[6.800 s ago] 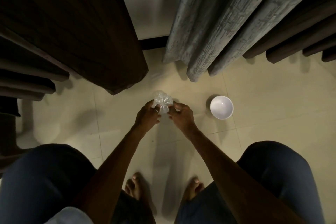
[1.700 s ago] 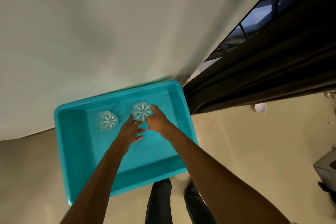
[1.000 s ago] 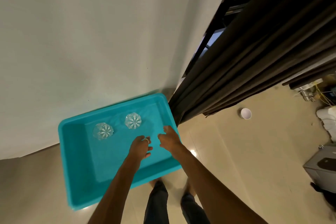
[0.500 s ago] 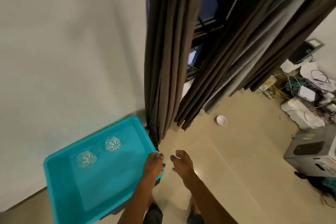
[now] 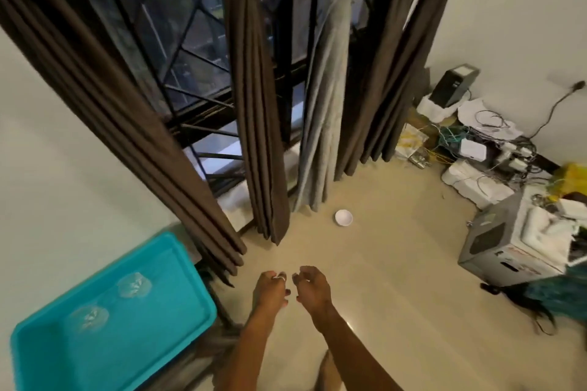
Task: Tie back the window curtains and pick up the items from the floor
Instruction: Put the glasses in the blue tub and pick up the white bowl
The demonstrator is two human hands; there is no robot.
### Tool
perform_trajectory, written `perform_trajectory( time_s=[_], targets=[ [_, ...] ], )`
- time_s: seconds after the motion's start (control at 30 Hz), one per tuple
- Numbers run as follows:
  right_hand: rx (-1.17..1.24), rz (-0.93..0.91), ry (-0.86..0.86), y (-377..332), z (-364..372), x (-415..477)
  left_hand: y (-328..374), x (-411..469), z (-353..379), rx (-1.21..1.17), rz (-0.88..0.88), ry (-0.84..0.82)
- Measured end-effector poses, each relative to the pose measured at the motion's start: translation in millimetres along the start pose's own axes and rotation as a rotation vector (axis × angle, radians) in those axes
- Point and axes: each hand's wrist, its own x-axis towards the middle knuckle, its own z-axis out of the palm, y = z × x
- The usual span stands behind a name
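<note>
A white bowl (image 5: 343,218) lies on the beige floor below the window. Two clear glass bowls (image 5: 134,286) (image 5: 89,317) sit inside a turquoise tub (image 5: 197,292) at the lower left. My left hand (image 5: 269,289) and my right hand (image 5: 312,285) hang close together over the floor, fingers loosely curled, holding nothing. Brown curtains (image 5: 260,124) hang loose before the window, and a grey curtain (image 5: 324,111) beside them is knotted near its top.
A grey box (image 5: 508,244) with cloth on it stands at the right. Behind it lies a heap of cables and white devices (image 5: 476,149) along the wall. Black window bars (image 5: 190,41) show between the curtains.
The view has swung up and right from the tub toward the window and the white bowl. Both hands have left the tub and now hang over bare floor.
</note>
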Motion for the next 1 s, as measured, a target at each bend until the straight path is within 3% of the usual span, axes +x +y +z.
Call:
perform_trajectory(
  time_s=[0.27,0.6,1.0],
  targets=[
    [0.086,-0.020,0.074,-14,-102,14,27,-22,89,-0.084,0.089,-0.029],
    [0.060,0.019,0.110,-30,-142,44,54,8,144,0.046,0.103,-0.048],
    [-0.088,-0.034,0.223,-125,-202,144,184,63,219,0.064,0.182,-0.160]
  ],
)
